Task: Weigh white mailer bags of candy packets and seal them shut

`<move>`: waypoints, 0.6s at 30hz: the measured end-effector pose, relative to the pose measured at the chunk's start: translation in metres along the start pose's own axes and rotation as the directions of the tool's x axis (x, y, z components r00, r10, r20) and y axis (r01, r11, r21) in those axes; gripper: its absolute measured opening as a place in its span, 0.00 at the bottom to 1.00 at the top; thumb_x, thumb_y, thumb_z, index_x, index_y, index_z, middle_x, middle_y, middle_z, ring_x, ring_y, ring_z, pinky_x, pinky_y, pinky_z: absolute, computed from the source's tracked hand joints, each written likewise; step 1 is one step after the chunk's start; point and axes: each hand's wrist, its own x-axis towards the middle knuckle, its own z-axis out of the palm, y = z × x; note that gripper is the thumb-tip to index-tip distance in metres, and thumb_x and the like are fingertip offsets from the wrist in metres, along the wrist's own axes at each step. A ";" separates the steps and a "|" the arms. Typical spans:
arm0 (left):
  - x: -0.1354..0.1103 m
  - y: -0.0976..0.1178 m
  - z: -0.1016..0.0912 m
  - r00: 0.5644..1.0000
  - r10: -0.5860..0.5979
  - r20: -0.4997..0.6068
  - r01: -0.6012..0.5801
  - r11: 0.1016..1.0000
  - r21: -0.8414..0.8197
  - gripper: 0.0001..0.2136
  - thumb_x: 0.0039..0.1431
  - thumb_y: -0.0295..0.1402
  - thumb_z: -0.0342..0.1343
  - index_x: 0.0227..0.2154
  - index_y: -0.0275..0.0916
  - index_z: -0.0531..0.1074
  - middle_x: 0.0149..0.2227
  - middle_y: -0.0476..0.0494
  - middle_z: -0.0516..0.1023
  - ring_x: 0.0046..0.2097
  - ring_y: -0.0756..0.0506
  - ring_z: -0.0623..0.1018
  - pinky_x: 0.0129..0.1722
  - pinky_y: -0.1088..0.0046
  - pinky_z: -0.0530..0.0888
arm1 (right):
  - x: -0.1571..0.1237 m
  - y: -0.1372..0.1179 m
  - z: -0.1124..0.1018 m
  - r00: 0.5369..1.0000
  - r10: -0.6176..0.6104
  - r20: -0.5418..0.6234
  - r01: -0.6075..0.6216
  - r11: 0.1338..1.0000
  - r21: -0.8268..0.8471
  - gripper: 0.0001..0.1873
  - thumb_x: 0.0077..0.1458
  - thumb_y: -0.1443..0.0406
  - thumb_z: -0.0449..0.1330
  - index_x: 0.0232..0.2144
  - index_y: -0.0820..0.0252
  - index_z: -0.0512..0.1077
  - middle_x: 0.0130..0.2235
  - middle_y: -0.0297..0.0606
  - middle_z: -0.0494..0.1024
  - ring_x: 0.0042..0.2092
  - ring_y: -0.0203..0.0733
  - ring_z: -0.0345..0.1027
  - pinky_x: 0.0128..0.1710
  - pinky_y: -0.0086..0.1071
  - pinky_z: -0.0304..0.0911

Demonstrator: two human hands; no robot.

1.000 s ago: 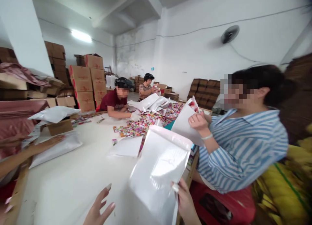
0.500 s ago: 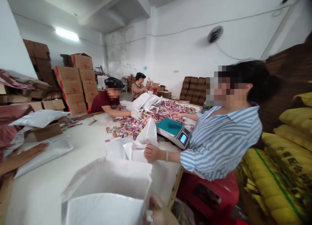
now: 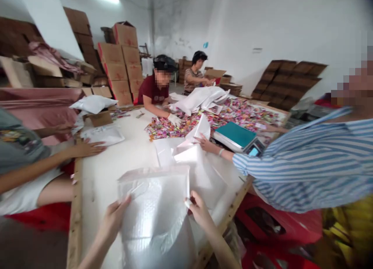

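Observation:
A white padded mailing bag (image 3: 154, 210) stands upright in front of me at the near edge of the table, its inner bubble-textured side catching the light. My left hand (image 3: 115, 214) pinches its left edge, thumb at the front. My right hand (image 3: 199, 209) is closed on the bag's upper right edge, with a small white covering on one finger. Just beyond lie more white bags (image 3: 194, 160), and a co-worker's hand (image 3: 204, 143) touches one of them.
Many small colourful packets (image 3: 166, 127) are heaped across the far table (image 3: 136, 144). A scale (image 3: 233, 135) with a teal top stands at the right. Co-workers sit on both sides and at the far end. A filled white bag (image 3: 103, 135) rests at the left edge.
The view has turned left and down. The bag, earlier gaping close to me, now hangs flatter and farther off. My left hand has come into view on its edge; my right hand has risen.

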 end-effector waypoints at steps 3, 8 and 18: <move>0.014 -0.014 0.003 0.994 -0.037 0.107 0.060 0.975 -0.213 0.21 0.37 0.50 0.66 0.21 0.34 0.72 0.18 0.47 0.74 0.22 0.48 0.72 0.21 0.75 0.67 | 0.009 0.011 0.000 0.995 -0.067 -0.078 0.044 0.964 -0.262 0.11 0.50 0.56 0.54 0.31 0.58 0.62 0.25 0.32 0.67 0.28 0.39 0.64 0.27 0.32 0.62; 0.023 -0.023 0.001 0.988 0.071 0.138 -0.019 0.937 -0.349 0.16 0.45 0.43 0.64 0.29 0.34 0.74 0.24 0.47 0.76 0.25 0.49 0.73 0.24 0.77 0.68 | 0.018 -0.058 0.025 0.853 -0.514 -0.085 0.417 0.771 -0.480 0.09 0.55 0.63 0.54 0.40 0.58 0.65 0.36 0.40 0.72 0.39 0.42 0.67 0.39 0.35 0.63; 0.010 -0.006 0.006 0.925 0.359 0.126 -0.312 0.905 -0.291 0.24 0.53 0.38 0.58 0.53 0.42 0.67 0.52 0.43 0.73 0.54 0.40 0.71 0.49 0.71 0.69 | 0.082 -0.124 0.181 0.737 -0.587 0.335 0.667 0.550 -0.503 0.05 0.53 0.69 0.52 0.32 0.58 0.67 0.33 0.38 0.72 0.37 0.42 0.65 0.37 0.34 0.60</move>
